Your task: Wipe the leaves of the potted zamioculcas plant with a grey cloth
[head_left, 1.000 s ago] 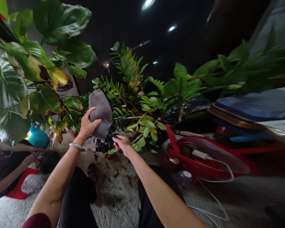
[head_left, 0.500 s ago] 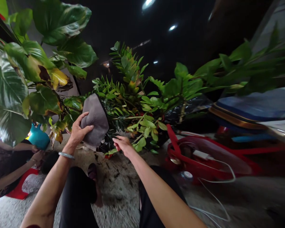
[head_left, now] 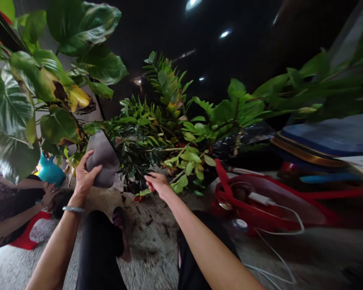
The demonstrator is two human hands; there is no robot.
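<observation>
My left hand [head_left: 86, 173] grips a flat grey piece that looks like fabric [head_left: 103, 161], with the thumb on its near face. The piece stands upright in front of the green plants, its right edge dark. Level with it and apart to its right, my right hand [head_left: 157, 184] is closed in a pinch before the dark leaves of a potted plant [head_left: 133, 161]. Whatever lies between its fingertips is too small to make out.
Large-leaved branches [head_left: 60, 88] hang at the left. Below them, another person's hands [head_left: 46, 195] are beside a teal object [head_left: 50, 171]. At the right are a red bag [head_left: 260, 197] with a white cable [head_left: 296, 217] and a capped bottle [head_left: 240, 224].
My left hand has moved left and slightly down with the grey piece, widening the space between my hands. My right hand has hardly moved. The other person's fingers have spread.
</observation>
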